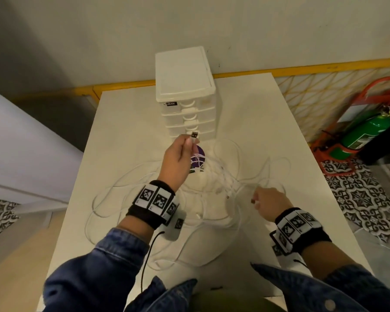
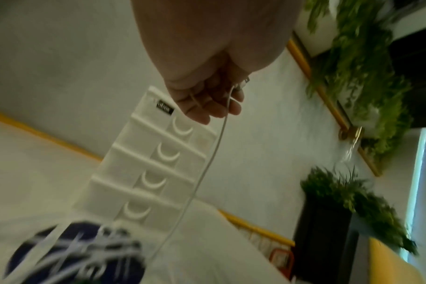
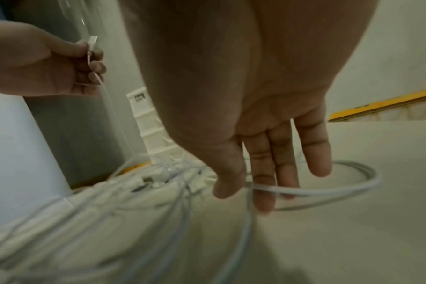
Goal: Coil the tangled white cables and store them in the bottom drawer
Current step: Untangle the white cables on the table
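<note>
— Two hands over the white table (image 1: 126,122), both mine. Start from the left?

— Yes. How is the left one held?

— My left hand (image 1: 178,158) is raised above the table, wrist bent, fingers (image 2: 207,103) curled. Thumb and forefinger pinch one white cable just below its USB plug (image 1: 194,134), which points up. The cord hangs down from my fist toward the tangled white cables (image 1: 221,183) spread in loose loops across the table.

— And what lies beneath it?

— A round purple thing (image 1: 198,159), with cable strands lying across it. I cannot tell what it is.

— Any writing?

— A small black label (image 1: 170,104) on the top front of the drawer unit (image 1: 185,86); white letters ending in "box", the rest too blurred to read. The unit stands at the back of the table, four drawers stacked, the bottom drawer (image 2: 136,211) closed.

— Now the right.

— My right hand (image 1: 270,202) is low over the table, palm down, fingers (image 3: 263,173) nearly straight and pointing down. A cable loop (image 3: 341,190) passes between my thumb and fingers there; the thumb is touching it lightly.
</note>
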`<state>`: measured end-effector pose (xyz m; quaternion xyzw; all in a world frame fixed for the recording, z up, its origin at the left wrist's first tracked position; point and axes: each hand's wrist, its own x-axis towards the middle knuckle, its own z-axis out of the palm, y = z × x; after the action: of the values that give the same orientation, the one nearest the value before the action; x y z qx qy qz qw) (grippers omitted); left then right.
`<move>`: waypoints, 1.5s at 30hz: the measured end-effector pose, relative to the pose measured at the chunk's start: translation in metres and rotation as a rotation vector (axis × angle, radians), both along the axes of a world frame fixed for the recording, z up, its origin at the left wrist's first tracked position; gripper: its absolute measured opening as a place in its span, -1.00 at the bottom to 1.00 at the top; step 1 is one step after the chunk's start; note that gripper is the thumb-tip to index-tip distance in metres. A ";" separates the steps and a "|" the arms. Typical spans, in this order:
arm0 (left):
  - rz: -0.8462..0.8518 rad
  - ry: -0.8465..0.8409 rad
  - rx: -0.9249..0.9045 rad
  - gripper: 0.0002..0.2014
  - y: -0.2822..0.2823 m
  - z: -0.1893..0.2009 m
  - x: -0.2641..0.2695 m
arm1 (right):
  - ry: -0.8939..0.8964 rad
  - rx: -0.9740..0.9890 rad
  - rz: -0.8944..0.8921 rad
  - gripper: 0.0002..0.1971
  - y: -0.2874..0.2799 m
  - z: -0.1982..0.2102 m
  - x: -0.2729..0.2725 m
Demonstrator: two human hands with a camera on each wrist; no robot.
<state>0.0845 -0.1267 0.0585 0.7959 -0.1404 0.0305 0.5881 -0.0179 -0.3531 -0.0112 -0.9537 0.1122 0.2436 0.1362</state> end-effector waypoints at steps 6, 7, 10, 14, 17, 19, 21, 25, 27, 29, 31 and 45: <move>0.076 -0.157 -0.155 -0.77 0.011 0.064 0.008 | -0.335 0.335 -0.037 -0.85 0.033 0.021 0.018; 0.087 -0.172 -0.194 -0.76 0.014 0.072 0.009 | -0.407 0.360 -0.054 -0.84 0.038 0.026 0.021; 0.170 -0.181 -0.292 -0.76 0.025 0.091 0.013 | -0.538 0.418 -0.077 -0.74 0.045 0.041 0.029; 0.304 -0.082 -0.135 -0.77 0.048 0.082 0.030 | -0.560 0.379 -0.087 -0.75 0.053 0.048 0.043; 0.362 0.167 0.183 -0.69 0.068 0.050 0.046 | -0.557 0.340 -0.037 -0.75 0.060 0.046 0.051; 0.332 0.360 0.340 -0.64 0.079 0.024 0.048 | -0.532 0.328 0.003 -0.71 0.066 0.043 0.057; 0.302 0.454 0.385 -0.67 0.088 0.005 0.044 | -0.509 0.292 0.046 -0.70 0.070 0.040 0.065; 0.367 0.533 0.480 -0.70 0.110 -0.011 0.044 | -0.422 0.235 0.107 -0.74 0.079 0.033 0.084; 0.376 0.555 0.476 -0.72 0.120 -0.014 0.048 | -0.351 0.186 0.140 -0.73 0.086 0.028 0.096; 0.367 0.558 0.476 -0.74 0.128 -0.017 0.050 | -0.277 0.128 0.202 -0.73 0.094 0.021 0.108; 0.358 0.563 0.469 -0.72 0.136 -0.020 0.049 | -0.217 0.068 0.257 -0.71 0.100 0.012 0.118; 0.211 0.446 0.678 -0.78 0.133 -0.054 0.029 | -0.159 0.147 0.150 -0.72 0.095 -0.021 0.129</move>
<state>0.1139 0.0060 0.0043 0.9415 0.0707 -0.1305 0.3024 0.1110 -0.2577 -0.0319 -0.9631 0.0115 0.1844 0.1956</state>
